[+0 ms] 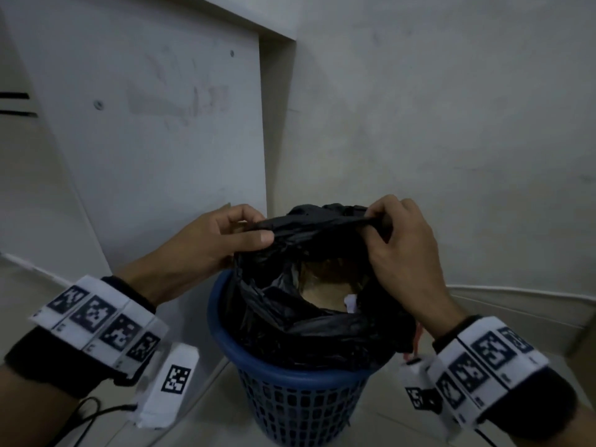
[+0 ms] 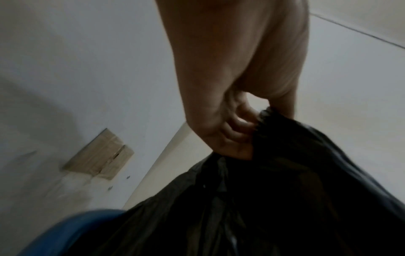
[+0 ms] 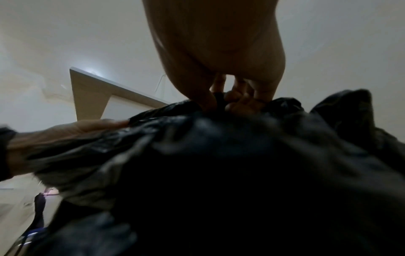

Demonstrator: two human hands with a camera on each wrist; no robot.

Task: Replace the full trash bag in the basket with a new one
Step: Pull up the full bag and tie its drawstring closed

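A black trash bag (image 1: 309, 327) sits in a blue mesh basket (image 1: 296, 401) on the floor. Its mouth is partly open, showing brown and white rubbish inside. My left hand (image 1: 225, 237) pinches the bag's far rim at the left, thumb on top. My right hand (image 1: 390, 240) grips the same rim at the right, fingers curled round bunched plastic. The rim is stretched between both hands above the basket. The left wrist view shows my left hand (image 2: 238, 131) pinching the bag (image 2: 285, 190) above the basket's blue rim (image 2: 72, 230). In the right wrist view my right hand (image 3: 228, 100) clutches the bag (image 3: 219, 164).
The basket stands in a corner, with a pale wall (image 1: 435, 124) behind and a white panel (image 1: 145, 124) at the left. Light floor tiles (image 1: 209, 424) surround it. A cardboard piece (image 2: 98, 162) appears in the left wrist view.
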